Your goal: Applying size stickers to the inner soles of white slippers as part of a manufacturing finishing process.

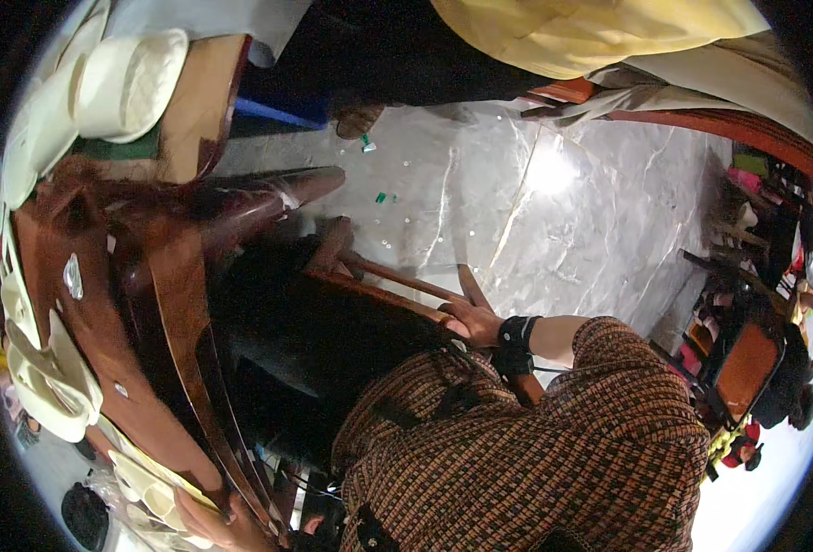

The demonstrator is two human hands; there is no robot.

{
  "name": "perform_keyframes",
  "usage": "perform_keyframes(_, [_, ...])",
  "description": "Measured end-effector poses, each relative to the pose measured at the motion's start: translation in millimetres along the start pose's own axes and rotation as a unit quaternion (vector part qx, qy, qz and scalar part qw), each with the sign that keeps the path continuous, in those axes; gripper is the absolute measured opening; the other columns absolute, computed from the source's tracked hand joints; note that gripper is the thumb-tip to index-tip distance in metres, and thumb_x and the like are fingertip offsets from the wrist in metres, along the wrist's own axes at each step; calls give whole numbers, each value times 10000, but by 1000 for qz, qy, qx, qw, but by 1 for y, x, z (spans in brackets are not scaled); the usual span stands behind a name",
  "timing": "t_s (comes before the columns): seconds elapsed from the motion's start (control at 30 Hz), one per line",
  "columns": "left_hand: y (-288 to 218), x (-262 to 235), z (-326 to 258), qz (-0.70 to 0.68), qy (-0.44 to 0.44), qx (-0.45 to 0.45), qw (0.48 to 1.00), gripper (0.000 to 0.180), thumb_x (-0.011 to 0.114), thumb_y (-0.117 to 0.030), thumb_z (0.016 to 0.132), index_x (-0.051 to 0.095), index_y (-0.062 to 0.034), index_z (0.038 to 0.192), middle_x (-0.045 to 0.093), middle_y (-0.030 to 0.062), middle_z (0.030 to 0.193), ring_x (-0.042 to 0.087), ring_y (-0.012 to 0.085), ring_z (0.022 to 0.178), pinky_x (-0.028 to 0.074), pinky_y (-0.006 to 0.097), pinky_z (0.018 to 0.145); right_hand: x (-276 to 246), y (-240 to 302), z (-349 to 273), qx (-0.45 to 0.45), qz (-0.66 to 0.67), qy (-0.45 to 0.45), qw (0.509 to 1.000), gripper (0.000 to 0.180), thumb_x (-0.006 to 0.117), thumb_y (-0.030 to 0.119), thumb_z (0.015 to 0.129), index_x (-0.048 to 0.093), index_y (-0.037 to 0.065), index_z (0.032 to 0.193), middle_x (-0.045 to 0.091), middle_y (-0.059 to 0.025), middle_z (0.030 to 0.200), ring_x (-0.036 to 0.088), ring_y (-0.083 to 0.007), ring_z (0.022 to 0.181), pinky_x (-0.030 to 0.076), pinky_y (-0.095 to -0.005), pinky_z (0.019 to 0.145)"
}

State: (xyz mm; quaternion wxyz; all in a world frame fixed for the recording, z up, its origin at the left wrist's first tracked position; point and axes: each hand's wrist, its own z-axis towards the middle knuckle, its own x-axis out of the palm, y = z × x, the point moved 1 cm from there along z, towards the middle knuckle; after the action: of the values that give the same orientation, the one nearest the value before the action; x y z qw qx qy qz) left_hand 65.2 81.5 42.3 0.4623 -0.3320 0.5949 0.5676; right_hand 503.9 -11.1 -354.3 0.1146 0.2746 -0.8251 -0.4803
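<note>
Has pale trays (154,497) just left of fingers of left hand (213,522), strung lengthwise along bench (112,345); nearer to left. Has right hand (475,324) by wooden rail (374,294). Can't tell either grip.

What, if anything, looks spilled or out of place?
Small green scraps and whitish bits lie scattered on the grey marbled floor, like dropped litter. Two silvery patches on the brown tabletop may be crumpled foil; can't confirm.
</note>
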Motion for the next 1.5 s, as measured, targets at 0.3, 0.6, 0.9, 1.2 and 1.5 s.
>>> perform_keyframes(0.3, [-15,-8,5,6,7,-8,1000,758,630,-472,917,413,-5,1473,457,215,1461,421,407,1336,318,514,1109,0,5,10,-34,15,-26,999,593,394,560,1007,563,21,1185,574,-232,1083,567,-425,1058,452,-490,897])
perform_keyframes(0.6, [-58,-36,30,-51,10,-26,998,682,738,-454,860,551,1,1332,534,244,1335,503,442,1212,412,543,1009,-38,26,18,59,17,101,993,531,447,526,1002,588,37,1151,634,-166,900,627,-320,909,470,-443,834])
perform_keyframes(0.9, [-37,-26,2,-63,-51,-17,997,683,695,-519,874,520,-43,1332,485,182,1397,407,460,1321,331,654,1061,-73,16,59,-17,-191,72,979,416,473,411,1028,625,66,1202,685,-215,1047,661,-359,961,501,-456,869])
perform_keyframes(1.2, [6,12,-58,-107,-119,-65,985,604,693,-270,911,484,-41,1429,431,194,1488,426,398,1338,372,524,1065,-49,199,73,-204,-76,-24,976,394,468,-14,898,595,77,1260,681,-156,970,683,-271,917,536,-368,847])
perform_keyframes(1.5, [11,32,-78,-101,-113,-147,978,599,687,-252,897,479,-68,1427,437,185,1482,417,408,1336,353,529,1074,-12,431,-9,-716,-101,-44,690,213,638,113,839,663,106,1050,475,-14,748,518,-221,628,415,-349,558])
